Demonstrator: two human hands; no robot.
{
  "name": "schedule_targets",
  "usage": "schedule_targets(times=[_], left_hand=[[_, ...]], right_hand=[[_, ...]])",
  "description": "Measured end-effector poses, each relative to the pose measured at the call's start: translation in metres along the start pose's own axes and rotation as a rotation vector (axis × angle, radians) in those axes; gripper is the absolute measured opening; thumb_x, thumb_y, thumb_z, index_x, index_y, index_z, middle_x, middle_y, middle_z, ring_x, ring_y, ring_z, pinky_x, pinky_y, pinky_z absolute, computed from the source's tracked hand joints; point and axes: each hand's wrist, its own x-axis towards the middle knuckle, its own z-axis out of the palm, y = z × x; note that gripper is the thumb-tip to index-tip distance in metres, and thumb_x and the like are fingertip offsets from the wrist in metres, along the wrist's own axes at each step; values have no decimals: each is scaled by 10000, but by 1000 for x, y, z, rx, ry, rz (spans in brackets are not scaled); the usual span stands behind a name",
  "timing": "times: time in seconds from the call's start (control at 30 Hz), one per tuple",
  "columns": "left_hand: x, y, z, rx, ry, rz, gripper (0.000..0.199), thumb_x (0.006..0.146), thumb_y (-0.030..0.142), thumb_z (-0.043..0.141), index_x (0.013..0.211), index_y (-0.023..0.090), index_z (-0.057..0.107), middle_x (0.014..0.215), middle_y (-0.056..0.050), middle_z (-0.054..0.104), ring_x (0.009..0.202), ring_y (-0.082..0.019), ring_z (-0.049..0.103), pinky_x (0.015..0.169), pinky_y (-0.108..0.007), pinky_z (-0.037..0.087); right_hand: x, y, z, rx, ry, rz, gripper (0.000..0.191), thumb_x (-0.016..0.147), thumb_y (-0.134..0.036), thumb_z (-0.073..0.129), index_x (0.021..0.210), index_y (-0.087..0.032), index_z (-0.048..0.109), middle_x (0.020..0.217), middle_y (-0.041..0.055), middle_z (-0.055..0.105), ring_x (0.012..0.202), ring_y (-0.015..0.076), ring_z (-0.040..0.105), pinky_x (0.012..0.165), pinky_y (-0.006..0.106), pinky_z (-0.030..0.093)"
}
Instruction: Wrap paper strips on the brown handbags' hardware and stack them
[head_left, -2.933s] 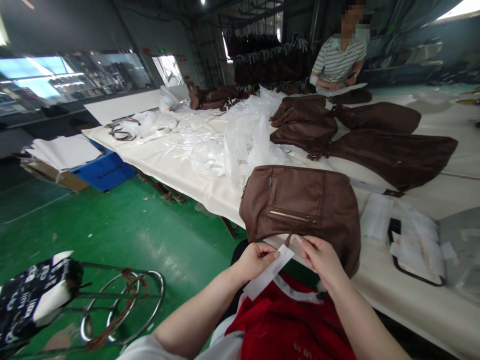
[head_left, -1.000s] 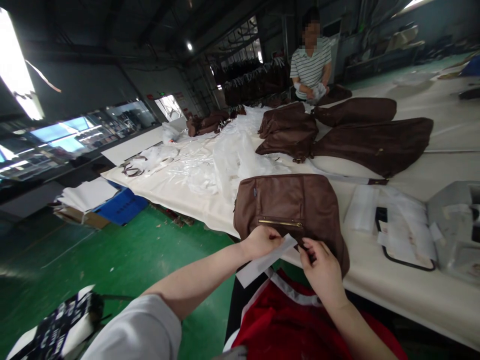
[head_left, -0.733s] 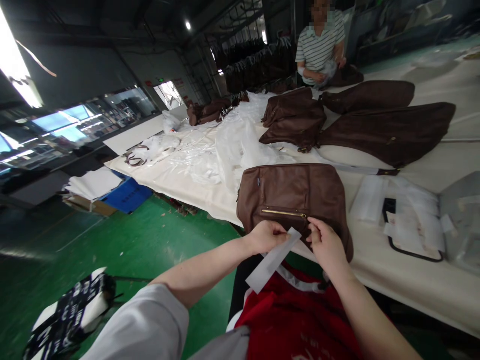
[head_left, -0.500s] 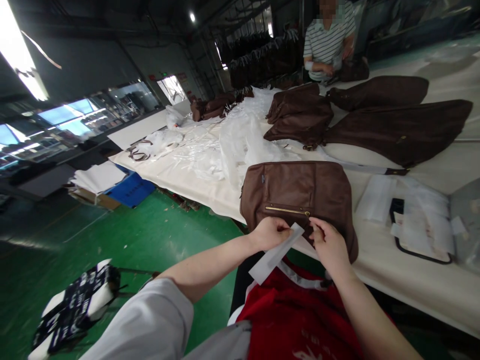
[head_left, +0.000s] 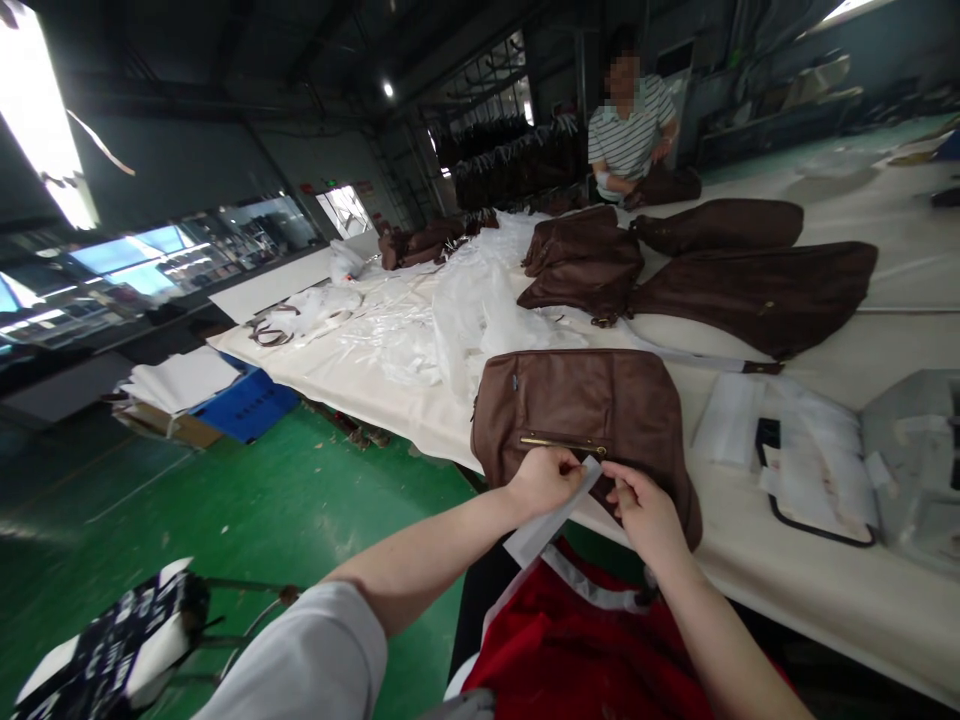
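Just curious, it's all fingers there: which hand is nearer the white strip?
Left: the left hand pinches the white strip near its upper end. The right hand is beside that end; I can't tell if it touches.

A brown bag (head_left: 577, 400) with a gold-toned zipper (head_left: 559, 441) lay on a cream table covering (head_left: 420, 405), above a green floor (head_left: 360, 510); at one o'clock, a person (head_left: 634, 130) wore white-and-dark stripes.

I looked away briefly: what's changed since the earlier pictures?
The left hand and right hand have moved up toward the brown bag's zipper. The co-worker has gone from handling a pale sheet to a dark bag. The left fingers still pinch the white strip; the brown bag stays at the table's edge.
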Motion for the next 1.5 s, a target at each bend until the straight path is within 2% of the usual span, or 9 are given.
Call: schedule_targets(times=[0.13,0.23,0.37,0.47,0.67,1.0,1.23,1.4,1.5], left_hand=[[5,0,4,19,-17,4,283,825,330,513,736,146,710,655,-2,645,601,-115,520,552,-222,373],[11,-1,7,67,-68,-58,382,814,446,529,624,146,671,528,28,525,519,-98,428,494,-237,307],[22,0,12,45,-80,-148,414,748,516,598,555,152,636,461,52,417,493,-91,384,473,-242,268],[27,0,16,-14,-62,-195,344,731,468,632,610,149,678,488,44,482,519,-98,435,483,-230,297],[22,-7,23,-107,-6,-216,360,810,444,558,786,135,743,637,-1,639,582,-113,521,516,-215,364],[27,-8,21,-115,44,-139,326,823,411,555,784,154,752,683,-16,676,638,-133,558,587,-232,399],[32,-13,24,-68,47,-149,291,805,372,561,781,153,752,639,-24,663,584,-133,540,566,-244,390],[33,-14,24,-66,41,-124,291,825,313,515,810,142,750,682,-30,684,610,-135,567,576,-234,412],[32,-14,19,-64,30,-83,284,817,285,504,798,141,748,685,-22,682,631,-132,573,594,-226,414]], right_hand=[[-1,-4,-3,33,-9,50,382,860,-347,404,1097,-192,660,797,36,667,597,154,632,518,264,512],[-1,-7,-4,57,-4,84,378,858,-353,411,1095,-180,649,749,25,663,529,140,600,523,269,515],[1,-5,-2,115,18,81,343,845,-327,442,1102,-178,613,871,54,690,551,138,615,528,275,534],[4,-3,-2,135,34,95,332,831,-302,463,1116,-175,578,952,73,686,555,135,621,491,263,532],[7,-12,-6,55,-35,184,309,837,-284,455,1071,-181,629,734,15,667,421,105,547,411,226,472],[15,-16,-7,81,-91,274,298,846,-283,462,1058,-185,647,764,26,647,470,103,573,387,205,447],[28,-32,-9,127,-207,444,196,890,-311,494,871,-163,621,566,-16,567,372,94,516,293,166,330],[35,-41,-2,216,-258,532,235,918,-296,471,828,-134,615,534,-2,570,366,89,517,301,160,327],[35,-41,2,230,-251,538,228,902,-260,500,736,-138,598,532,-4,573,357,76,507,295,149,309]])
